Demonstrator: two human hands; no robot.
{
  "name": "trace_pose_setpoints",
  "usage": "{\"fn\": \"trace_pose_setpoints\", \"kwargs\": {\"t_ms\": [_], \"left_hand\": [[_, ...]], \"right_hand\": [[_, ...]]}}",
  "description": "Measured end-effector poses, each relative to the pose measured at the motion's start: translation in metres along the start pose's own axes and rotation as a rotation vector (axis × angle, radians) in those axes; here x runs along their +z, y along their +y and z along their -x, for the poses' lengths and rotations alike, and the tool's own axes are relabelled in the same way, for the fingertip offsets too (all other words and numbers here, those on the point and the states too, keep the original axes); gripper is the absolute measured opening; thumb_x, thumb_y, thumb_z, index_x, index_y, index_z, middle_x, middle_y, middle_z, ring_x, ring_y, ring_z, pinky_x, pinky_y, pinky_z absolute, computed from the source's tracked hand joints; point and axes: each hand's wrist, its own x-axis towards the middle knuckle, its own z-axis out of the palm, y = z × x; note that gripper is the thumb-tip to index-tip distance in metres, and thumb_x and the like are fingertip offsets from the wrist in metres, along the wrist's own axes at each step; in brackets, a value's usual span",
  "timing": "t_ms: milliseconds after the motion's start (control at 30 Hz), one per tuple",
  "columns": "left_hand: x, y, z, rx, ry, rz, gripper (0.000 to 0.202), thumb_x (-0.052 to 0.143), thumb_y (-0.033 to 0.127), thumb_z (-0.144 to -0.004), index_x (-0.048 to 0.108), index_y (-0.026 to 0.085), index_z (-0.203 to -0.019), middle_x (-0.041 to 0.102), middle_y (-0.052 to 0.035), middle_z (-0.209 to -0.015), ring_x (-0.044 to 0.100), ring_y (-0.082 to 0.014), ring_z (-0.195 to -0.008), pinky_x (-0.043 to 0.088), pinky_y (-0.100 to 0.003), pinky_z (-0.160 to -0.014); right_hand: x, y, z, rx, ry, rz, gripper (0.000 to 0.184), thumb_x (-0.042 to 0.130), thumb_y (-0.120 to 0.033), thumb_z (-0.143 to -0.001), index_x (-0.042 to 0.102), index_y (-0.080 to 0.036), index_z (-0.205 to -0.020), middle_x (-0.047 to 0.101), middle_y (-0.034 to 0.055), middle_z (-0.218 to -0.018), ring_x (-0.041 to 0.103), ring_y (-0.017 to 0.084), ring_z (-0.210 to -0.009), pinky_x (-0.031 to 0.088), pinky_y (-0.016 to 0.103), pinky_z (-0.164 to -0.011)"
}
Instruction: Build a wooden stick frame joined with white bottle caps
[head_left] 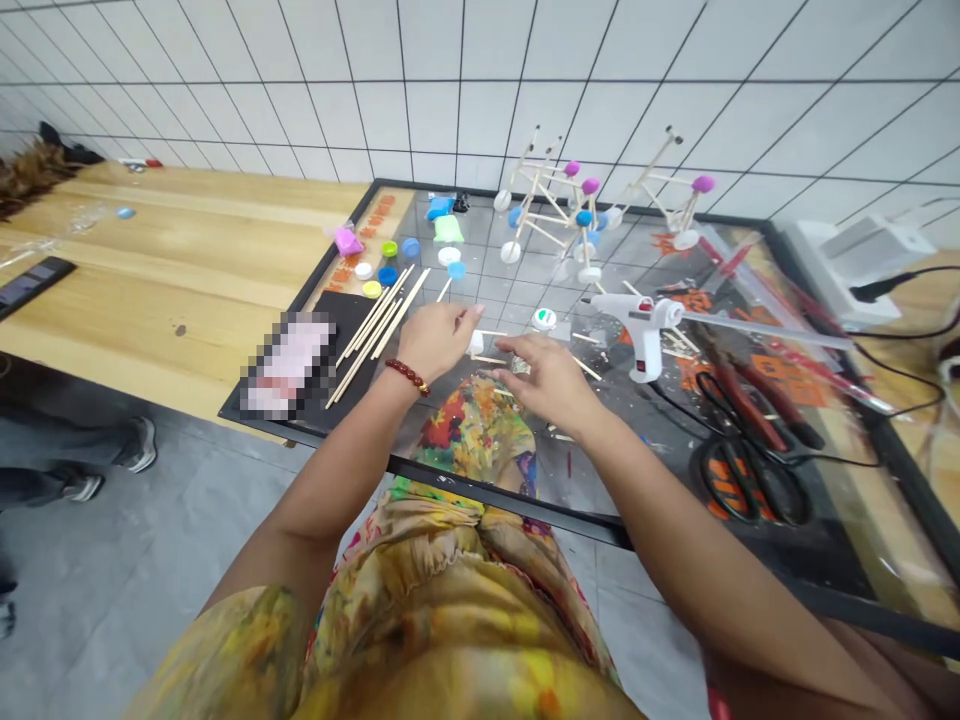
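My left hand [439, 338], with a red bead bracelet on its wrist, hovers low over the glass-topped board [420, 440]. Its fingers are loosely bent and I see nothing gripped in them. A small white block [475, 343] sits just right of its fingertips, and thin stick pieces [492, 360] lie between the hands. My right hand [551, 380] faces it, thumb and fingers apart, over a whitish bit that its fingers partly cover. Beyond it is a small round white tub with a green mark [544, 319]. Wooden sticks [379, 335] lie left of my left hand.
A white hot glue gun [637, 325] lies right of my right hand, its cord near black scissors [750, 480] and red-handled pliers [772, 400]. Stick models with coloured clay balls [555, 210] stand at the back. Clay packets [448, 229] and small lids [387, 275] lie back left. Another person's legs [75, 455] show at left.
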Motion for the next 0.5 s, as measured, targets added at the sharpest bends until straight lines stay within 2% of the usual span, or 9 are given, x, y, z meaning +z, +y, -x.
{"fn": "trace_pose_setpoints", "kwargs": {"t_ms": [133,233,300,400,500], "left_hand": [[-0.004,-0.002,-0.002,-0.109,-0.07,0.085,0.056,0.05,0.059,-0.101,0.065,0.02,-0.064,0.063,-0.0062,-0.064,0.063,-0.0215,-0.072,0.047,-0.034,-0.072],[-0.004,-0.003,-0.003,-0.137,-0.101,0.125,0.045,0.065,0.06,-0.091,0.07,0.021,-0.069,0.068,-0.0065,-0.07,0.064,-0.0226,-0.074,0.049,-0.035,-0.073],[-0.002,-0.002,-0.002,-0.129,-0.125,0.104,0.039,0.075,0.055,-0.083,0.069,0.021,-0.067,0.067,-0.0057,-0.068,0.064,-0.0228,-0.074,0.05,-0.035,-0.073],[0.002,-0.001,0.0,-0.106,-0.156,0.105,0.029,0.077,0.041,-0.08,0.068,0.02,-0.063,0.064,-0.0044,-0.063,0.062,-0.0217,-0.069,0.051,-0.036,-0.073],[0.007,-0.002,-0.001,-0.147,-0.117,0.221,0.014,0.079,0.03,-0.078,0.072,0.019,-0.073,0.069,-0.004,-0.07,0.064,-0.0201,-0.07,0.054,-0.035,-0.074]], "right_hand": [[0.001,0.002,-0.001,0.007,-0.013,-0.009,0.032,0.07,-0.029,-0.088,0.075,-0.023,-0.119,0.077,0.0128,-0.115,0.071,0.033,-0.107,0.056,0.052,-0.095],[0.003,0.003,-0.002,0.006,-0.002,-0.023,0.03,0.069,-0.028,-0.089,0.076,-0.025,-0.117,0.076,0.0121,-0.116,0.07,0.032,-0.109,0.055,0.051,-0.096],[0.005,0.003,-0.002,0.01,0.001,-0.016,0.025,0.069,-0.027,-0.089,0.078,-0.025,-0.112,0.075,0.0111,-0.114,0.069,0.031,-0.107,0.054,0.05,-0.096],[0.007,0.001,-0.002,0.032,0.001,0.0,0.015,0.068,-0.025,-0.09,0.079,-0.026,-0.099,0.075,0.01,-0.11,0.068,0.031,-0.104,0.053,0.05,-0.093],[0.006,-0.001,-0.003,0.046,0.025,-0.041,0.011,0.068,-0.022,-0.089,0.078,-0.026,-0.089,0.075,0.0089,-0.107,0.069,0.03,-0.103,0.053,0.049,-0.094]]}}
